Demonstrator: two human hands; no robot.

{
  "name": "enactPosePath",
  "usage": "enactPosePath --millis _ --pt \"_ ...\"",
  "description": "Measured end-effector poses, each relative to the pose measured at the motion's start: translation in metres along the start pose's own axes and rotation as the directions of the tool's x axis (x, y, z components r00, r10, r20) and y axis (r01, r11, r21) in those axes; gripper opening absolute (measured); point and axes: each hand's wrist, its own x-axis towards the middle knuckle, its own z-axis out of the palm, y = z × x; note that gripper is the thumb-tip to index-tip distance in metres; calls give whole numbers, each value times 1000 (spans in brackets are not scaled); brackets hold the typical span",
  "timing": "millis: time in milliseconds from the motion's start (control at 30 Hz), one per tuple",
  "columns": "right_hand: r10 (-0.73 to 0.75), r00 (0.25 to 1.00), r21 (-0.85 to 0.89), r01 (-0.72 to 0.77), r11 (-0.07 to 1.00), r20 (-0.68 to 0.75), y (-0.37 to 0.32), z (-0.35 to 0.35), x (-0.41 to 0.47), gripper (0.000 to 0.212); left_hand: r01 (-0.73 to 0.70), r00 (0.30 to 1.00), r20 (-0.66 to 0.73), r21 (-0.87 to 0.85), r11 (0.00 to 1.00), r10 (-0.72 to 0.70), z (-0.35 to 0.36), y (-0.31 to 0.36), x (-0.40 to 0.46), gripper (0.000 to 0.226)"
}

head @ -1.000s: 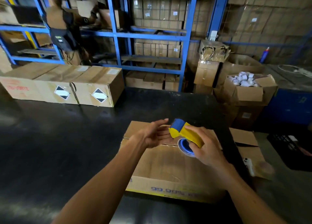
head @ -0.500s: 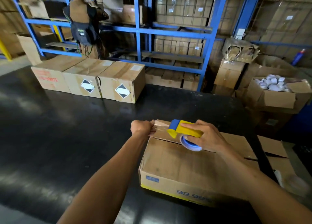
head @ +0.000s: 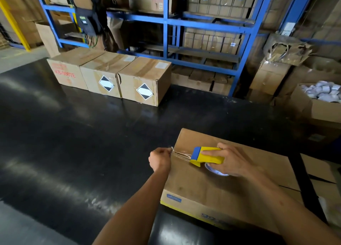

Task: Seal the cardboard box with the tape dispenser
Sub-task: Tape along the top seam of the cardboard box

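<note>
A brown cardboard box [head: 201, 187] with closed flaps lies on the black table at the lower right. My right hand [head: 234, 161] grips a yellow and blue tape dispenser [head: 204, 155] resting on the box top near its left edge. A short strip of clear tape [head: 181, 154] stretches from the dispenser's blue mouth leftward to my left hand [head: 159, 159], which pinches the tape's free end just past the box's left edge. The tape roll [head: 215, 171] shows partly under my right palm.
Three taped boxes [head: 110, 75] stand in a row at the back of the black table [head: 73, 143]. Blue shelving [head: 167, 23] with cartons rises behind. An open box of white rolls [head: 321, 95] sits at the far right. Flat cardboard [head: 321, 172] lies right of the box.
My left hand closed on the tape end and drew it left past the box edge. The dispenser came down onto the box top. The view shifted left.
</note>
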Motion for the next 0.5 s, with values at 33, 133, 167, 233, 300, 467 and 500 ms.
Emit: enactPosePath --millis 33,133,167,233,300,467,500 --pt "1 1000 -14 -1 1000 15 0 -1 0 58 11 1000 2 -14 1000 -11 1 -2 1 8" --pt "-18 999 -44 19 999 27 3 0 2 54 51 999 15 -52 997 -50 5 -12 8 8" --pt "-25 999 -48 27 999 28 4 1 3 53 65 998 18 -64 996 -64 6 -14 10 8" --pt "-31 999 -54 33 998 30 4 2 5 54 76 997 14 -71 995 -75 9 -16 13 12" --pt "-22 1000 -49 23 999 22 3 2 5 58 85 996 -12 -73 994 -86 11 -13 13 28" --pt "1 999 -49 1 999 38 6 1 4 54 82 993 -98 158 984 -67 4 -15 10 89" --pt "-2 999 -46 4 999 46 7 2 4 52 -101 989 -78 287 953 128 7 -18 5 73"
